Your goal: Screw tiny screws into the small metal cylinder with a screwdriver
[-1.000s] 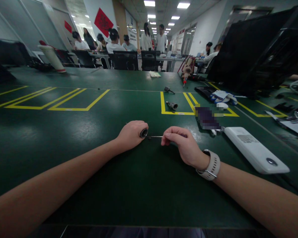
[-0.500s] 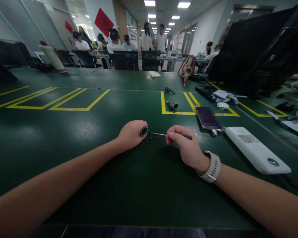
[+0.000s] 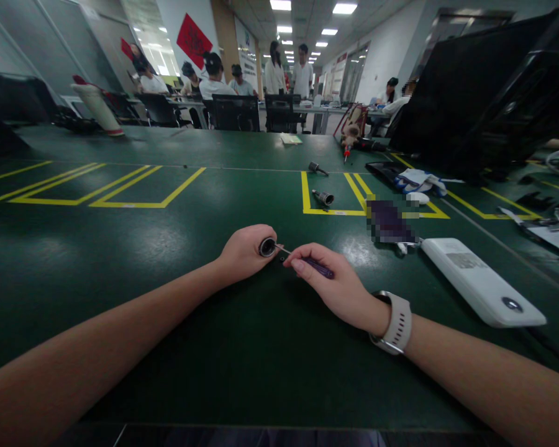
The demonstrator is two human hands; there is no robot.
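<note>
My left hand (image 3: pixel 245 251) is wrapped round a hollow, round metal part (image 3: pixel 267 247), its open end turned toward my right hand. Most of that part is hidden inside the fist. Held in my right hand (image 3: pixel 323 273) is a small screwdriver (image 3: pixel 317 267) with a dark purple handle and a thin metal shaft. The shaft's tip reaches the rim of the metal part; whether it goes inside I cannot tell. A tiny black ring (image 3: pixel 282 259) lies on the green table (image 3: pixel 242 360) just below, between the two hands.
Two more metal parts, one near (image 3: pixel 325 198) and one farther (image 3: pixel 317 167), lie by the yellow tape. To the right are a phone (image 3: pixel 390 221), a white power bank (image 3: pixel 482 282) and a white-and-blue glove (image 3: pixel 419 181). A white cup (image 3: pixel 100 110) leans at the far left. People sit and stand beyond.
My right hand has moved left, bringing the screwdriver tip from a gap away up to the metal part's opening. The left hand has turned the part slightly toward me.
</note>
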